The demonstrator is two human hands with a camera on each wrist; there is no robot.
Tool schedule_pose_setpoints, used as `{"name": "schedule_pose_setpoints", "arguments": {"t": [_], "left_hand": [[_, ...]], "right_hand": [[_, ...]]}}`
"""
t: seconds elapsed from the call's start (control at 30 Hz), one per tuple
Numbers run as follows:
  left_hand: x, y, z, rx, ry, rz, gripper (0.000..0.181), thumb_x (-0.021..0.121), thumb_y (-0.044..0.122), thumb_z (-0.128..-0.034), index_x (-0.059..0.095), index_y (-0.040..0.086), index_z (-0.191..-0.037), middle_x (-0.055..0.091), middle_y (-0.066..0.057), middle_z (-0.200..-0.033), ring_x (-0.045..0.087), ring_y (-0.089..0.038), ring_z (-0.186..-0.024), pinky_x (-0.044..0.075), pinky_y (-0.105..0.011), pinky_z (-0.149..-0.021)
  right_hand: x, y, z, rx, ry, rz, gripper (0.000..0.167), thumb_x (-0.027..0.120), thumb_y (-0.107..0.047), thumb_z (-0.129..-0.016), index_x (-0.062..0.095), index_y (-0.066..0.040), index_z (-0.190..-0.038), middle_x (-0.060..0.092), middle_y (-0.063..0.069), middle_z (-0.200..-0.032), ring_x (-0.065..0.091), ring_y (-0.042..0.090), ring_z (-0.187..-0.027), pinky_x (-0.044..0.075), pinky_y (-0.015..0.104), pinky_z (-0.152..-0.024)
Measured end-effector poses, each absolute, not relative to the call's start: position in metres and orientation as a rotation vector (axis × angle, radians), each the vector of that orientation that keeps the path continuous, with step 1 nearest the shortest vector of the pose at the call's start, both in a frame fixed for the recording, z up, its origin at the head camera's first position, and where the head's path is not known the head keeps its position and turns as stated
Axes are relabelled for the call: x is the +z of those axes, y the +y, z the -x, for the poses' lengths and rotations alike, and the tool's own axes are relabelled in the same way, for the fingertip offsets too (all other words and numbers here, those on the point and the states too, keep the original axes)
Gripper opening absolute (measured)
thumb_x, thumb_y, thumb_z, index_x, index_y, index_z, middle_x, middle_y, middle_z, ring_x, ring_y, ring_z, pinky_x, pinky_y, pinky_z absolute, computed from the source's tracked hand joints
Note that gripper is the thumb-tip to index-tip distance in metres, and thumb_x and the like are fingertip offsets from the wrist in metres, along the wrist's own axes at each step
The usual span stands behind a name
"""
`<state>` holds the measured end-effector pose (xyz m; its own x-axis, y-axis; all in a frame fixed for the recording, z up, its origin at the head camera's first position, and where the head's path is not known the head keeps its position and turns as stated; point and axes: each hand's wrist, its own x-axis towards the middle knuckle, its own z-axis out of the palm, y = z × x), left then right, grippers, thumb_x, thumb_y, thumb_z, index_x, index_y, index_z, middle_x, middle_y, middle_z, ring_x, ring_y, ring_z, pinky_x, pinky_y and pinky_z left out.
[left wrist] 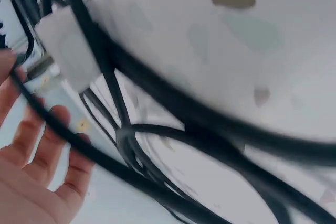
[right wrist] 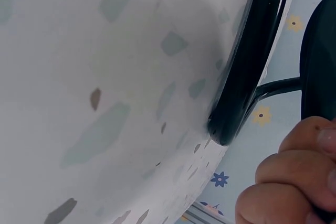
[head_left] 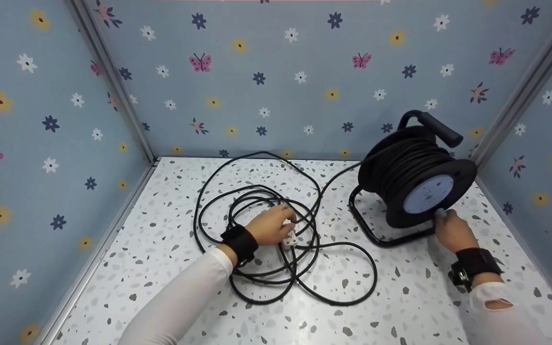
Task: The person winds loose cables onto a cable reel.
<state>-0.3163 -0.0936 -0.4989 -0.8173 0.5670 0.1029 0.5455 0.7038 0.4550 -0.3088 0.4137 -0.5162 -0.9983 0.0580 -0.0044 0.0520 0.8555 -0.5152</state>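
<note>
Black cable (head_left: pixel 375 273) lies in loose loops on the speckled surface. Over these loops, my left hand (head_left: pixel 270 226) is beside a white plug or socket block (head_left: pixel 289 239). The left wrist view shows a strand (left wrist: pixel 105 160) pinched at the fingertips of my left hand (left wrist: pixel 39 182), its other fingers loosely bent, with the white block (left wrist: pixel 71 48) just past them. At the cable reel (head_left: pixel 412 167), which leans on its black tube stand (head_left: pixel 385 243), my right hand (head_left: pixel 455 232) grips the lower rim. Curled fingers of the right hand (right wrist: pixel 294 182) show below the reel disc (right wrist: pixel 321 61).
Flower-patterned panels (head_left: pixel 276 96) stand at the back and both sides, with metal edging (head_left: pixel 113 76) at the corners. The reel's handle (head_left: pixel 441 129) sticks up near the back right. One cable strand runs from the reel to the loops.
</note>
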Motion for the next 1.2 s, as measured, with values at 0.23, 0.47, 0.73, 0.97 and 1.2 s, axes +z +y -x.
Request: {"name": "schedule_pose_setpoints", "arguments": {"t": [0.23, 0.47, 0.73, 0.97, 1.2], "left_hand": [[-0.452, -0.138, 0.338, 0.933, 3.063, -0.792, 0.025, 0.055, 0.032, -0.115, 0.065, 0.011, -0.122, 0.065, -0.005, -0.084, 0.055, -0.017, -0.067, 0.047, -0.035, -0.065], [-0.403, -0.201, 0.352, 1.124, 3.235, -0.646, 0.008, 0.073, 0.008, -0.1009, 0.071, 0.002, -0.104, 0.077, -0.017, -0.095, 0.069, -0.029, -0.079, 0.056, -0.04, -0.074], [-0.376, -0.254, 0.358, 1.921, 3.197, -0.145, 0.047, 0.078, 0.038, -0.1009, 0.053, 0.013, -0.069, 0.046, 0.009, -0.064, 0.039, -0.009, -0.06, 0.034, -0.026, -0.062], [-0.398, -0.256, 0.351, 1.996, 3.104, -0.391, 0.076, 0.061, 0.09, -0.0877, 0.034, 0.027, -0.056, 0.027, 0.015, -0.056, 0.021, -0.002, -0.051, 0.018, -0.024, -0.055], [-0.437, -0.248, 0.339, 1.793, 3.124, -0.546, 0.078, 0.049, 0.094, -0.0894, 0.032, 0.027, -0.053, 0.025, 0.015, -0.052, 0.018, -0.004, -0.049, 0.015, -0.024, -0.055]], "right_hand": [[-0.515, 0.411, 0.306, 0.857, -3.034, 0.051, 0.078, 0.013, -0.041, -0.117, 0.035, 0.029, -0.142, 0.054, 0.055, -0.122, 0.059, 0.07, -0.113, 0.048, 0.074, -0.094], [-0.514, 0.407, 0.307, 0.844, -3.035, 0.079, 0.077, 0.013, -0.042, -0.117, 0.036, 0.028, -0.142, 0.052, 0.056, -0.128, 0.056, 0.071, -0.12, 0.046, 0.076, -0.1], [-0.513, 0.406, 0.308, 0.847, -3.014, 0.087, 0.077, 0.011, -0.042, -0.116, 0.04, 0.026, -0.137, 0.054, 0.055, -0.125, 0.055, 0.071, -0.12, 0.045, 0.076, -0.1], [-0.512, 0.411, 0.308, 0.816, -3.036, 0.074, 0.077, 0.013, -0.042, -0.117, 0.04, 0.027, -0.139, 0.055, 0.054, -0.122, 0.056, 0.072, -0.118, 0.047, 0.076, -0.099], [-0.516, 0.415, 0.307, 0.832, -3.052, 0.037, 0.075, 0.016, -0.041, -0.117, 0.044, 0.026, -0.135, 0.06, 0.04, -0.101, 0.064, 0.055, -0.091, 0.049, 0.065, -0.084]]}}
